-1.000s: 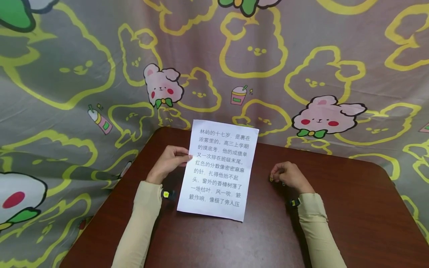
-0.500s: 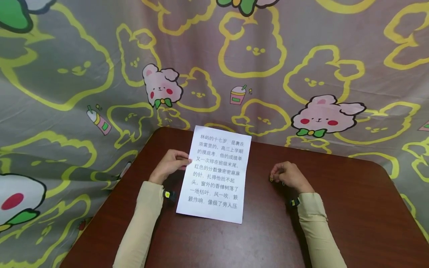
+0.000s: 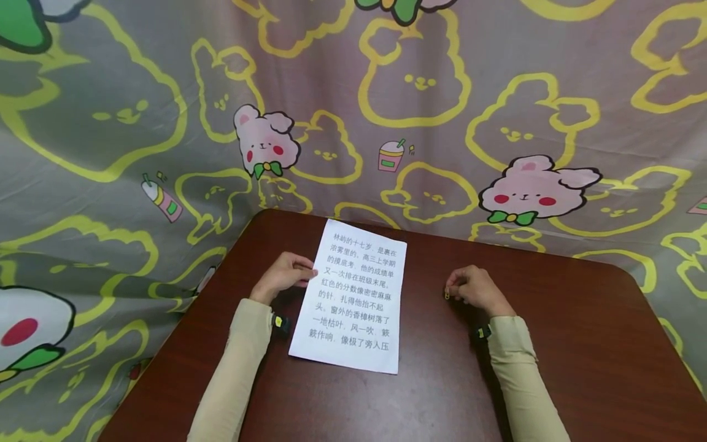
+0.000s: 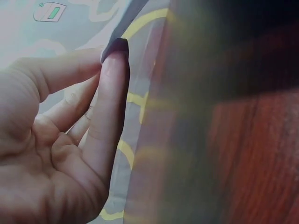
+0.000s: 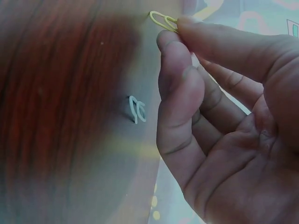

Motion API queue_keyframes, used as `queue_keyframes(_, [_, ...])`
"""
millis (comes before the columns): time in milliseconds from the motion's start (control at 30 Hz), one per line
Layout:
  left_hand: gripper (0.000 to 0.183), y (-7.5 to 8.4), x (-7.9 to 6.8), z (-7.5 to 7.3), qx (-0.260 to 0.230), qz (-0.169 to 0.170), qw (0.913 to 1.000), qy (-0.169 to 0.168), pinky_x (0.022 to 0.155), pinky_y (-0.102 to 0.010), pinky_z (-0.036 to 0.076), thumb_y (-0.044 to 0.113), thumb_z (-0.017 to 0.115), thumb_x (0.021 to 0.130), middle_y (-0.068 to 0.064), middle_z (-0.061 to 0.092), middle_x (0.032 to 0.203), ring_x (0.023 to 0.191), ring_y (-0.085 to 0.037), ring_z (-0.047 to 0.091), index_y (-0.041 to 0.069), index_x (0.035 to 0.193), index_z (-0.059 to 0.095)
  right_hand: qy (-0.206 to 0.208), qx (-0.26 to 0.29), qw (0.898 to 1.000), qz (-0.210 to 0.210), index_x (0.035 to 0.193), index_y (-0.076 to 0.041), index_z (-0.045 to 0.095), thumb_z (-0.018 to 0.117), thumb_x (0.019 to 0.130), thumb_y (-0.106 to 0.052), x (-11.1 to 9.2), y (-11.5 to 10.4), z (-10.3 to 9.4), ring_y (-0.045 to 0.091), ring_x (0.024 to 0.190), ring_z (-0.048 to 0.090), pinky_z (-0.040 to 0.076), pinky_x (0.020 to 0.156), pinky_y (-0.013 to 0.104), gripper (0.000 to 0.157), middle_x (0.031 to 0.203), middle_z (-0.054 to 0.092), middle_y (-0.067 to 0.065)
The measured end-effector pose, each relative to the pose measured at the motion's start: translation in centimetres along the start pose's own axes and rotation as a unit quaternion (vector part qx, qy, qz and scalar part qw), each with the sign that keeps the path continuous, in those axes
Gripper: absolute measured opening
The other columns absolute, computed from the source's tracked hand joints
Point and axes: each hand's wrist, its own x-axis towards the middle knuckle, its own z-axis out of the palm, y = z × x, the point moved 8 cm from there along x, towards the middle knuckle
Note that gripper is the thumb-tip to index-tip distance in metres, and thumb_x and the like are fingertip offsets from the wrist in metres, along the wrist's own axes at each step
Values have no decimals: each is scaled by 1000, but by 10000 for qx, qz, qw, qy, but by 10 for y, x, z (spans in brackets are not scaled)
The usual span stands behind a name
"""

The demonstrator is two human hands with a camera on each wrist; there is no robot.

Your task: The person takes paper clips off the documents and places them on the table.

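A white sheet of paper printed with Chinese text slants over the table, its face turned toward me. My left hand pinches the left edge of this paper between thumb and fingers. The left wrist view shows the grip at the paper's corner or edge, seen from the side. To the right, my right hand holds a small yellow paper clip between thumb and index finger. A white paper clip lies on the tabletop beside that hand in the right wrist view; the head view does not show it.
The dark reddish-brown table extends around both hands. A grey curtain with yellow outlines and cartoon rabbits hangs along its back and left sides. Each wrist wears a dark camera band.
The paper's upper end has tipped down and back toward the table, and my left hand has lowered slightly with it. My right hand stays nearly still, with the yellow paper clip in its fingertips.
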Motion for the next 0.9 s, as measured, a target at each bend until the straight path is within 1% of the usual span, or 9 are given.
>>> queue_keyframes(233, [27, -7, 2, 4, 83, -127, 9999, -42, 67, -29, 59, 13, 72, 86, -16, 73, 98, 74, -17, 70, -2, 108, 69, -31, 19, 10000, 74, 82, -6, 71, 66, 87, -7, 1, 1, 2, 16, 62, 60, 51, 53, 30, 7, 73, 69, 6])
queue_keyframes(367, [26, -10, 3, 5, 127, -210, 9997, -36, 67, -28, 59, 12, 72, 86, -16, 73, 98, 74, -16, 70, -1, 108, 69, -92, 99, 9997, 212, 84, -3, 70, 65, 87, -7, 0, 1, 3, 17, 61, 61, 52, 53, 31, 7, 75, 70, 8])
queue_keyframes(467, [27, -13, 3, 6, 169, -254, 9995, -27, 67, -29, 59, 13, 72, 86, -16, 73, 98, 74, -16, 70, -2, 108, 69, -93, 210, 9989, 400, 85, -2, 70, 65, 87, -6, -1, 2, 3, 16, 61, 61, 53, 53, 31, 7, 76, 71, 8])
queue_keyframes(567, [27, -15, 4, 8, 263, -268, 9993, -40, 68, -30, 59, 13, 71, 86, -17, 72, 99, 74, -17, 69, -2, 109, 69, -95, 217, 9988, 434, 85, -1, 70, 65, 87, -7, -3, 3, 3, 16, 61, 62, 54, 53, 31, 8, 77, 71, 10])
queue_keyframes(600, [27, -16, 4, 8, 279, -301, 9992, -33, 68, -30, 60, 14, 72, 86, -17, 72, 99, 74, -17, 69, -2, 109, 69, -74, 226, 9986, 474, 85, -2, 70, 66, 87, -7, -3, 4, 3, 16, 61, 62, 54, 53, 31, 7, 77, 71, 10])
queue_keyframes(700, [29, -17, 4, 9, 327, -371, 9988, 6, 69, -31, 60, 15, 72, 86, -17, 71, 100, 74, -18, 70, -2, 110, 69, -56, 203, 9989, 423, 85, 0, 70, 66, 87, -7, -5, 2, 2, 17, 61, 62, 54, 53, 31, 8, 76, 71, 10])
queue_keyframes(900, [29, -21, 3, 4, 384, -502, 9978, 176, 68, -29, 60, 17, 72, 86, -18, 70, 101, 73, -18, 69, -1, 109, 70, 7, 229, 9986, 467, 84, 1, 70, 64, 87, -5, -5, 1, 1, 16, 59, 61, 54, 53, 31, 8, 76, 71, 10])
